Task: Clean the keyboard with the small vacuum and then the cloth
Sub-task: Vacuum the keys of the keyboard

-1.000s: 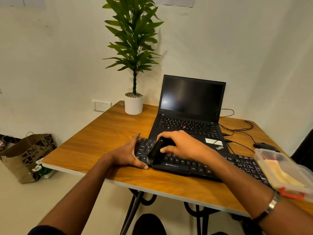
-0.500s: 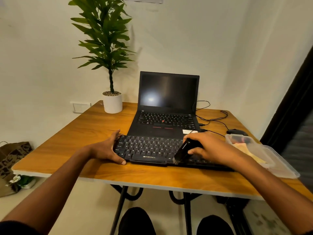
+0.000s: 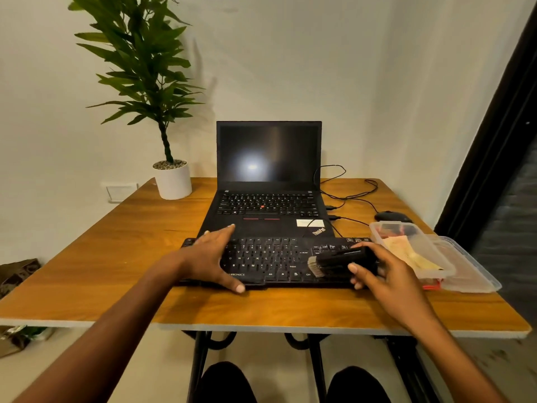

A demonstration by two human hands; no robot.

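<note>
Rightward the small vacuum has travelled, right hand grasping it, brush pointing left along the keyboard; left hand lies flat, released, on its left end, centre frame.

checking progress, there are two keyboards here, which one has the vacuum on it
The separate black keyboard nearest the person, not the laptop's; the right hand holds the small vacuum on it.

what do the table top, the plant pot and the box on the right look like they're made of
Table top: wood or wood-look laminate, with orange-brown grain, a slight sheen and a pale edge.
Plant pot: plain smooth white, ceramic or plastic; cannot tell which.
Box: clear plastic; its contents show through the walls.
</note>
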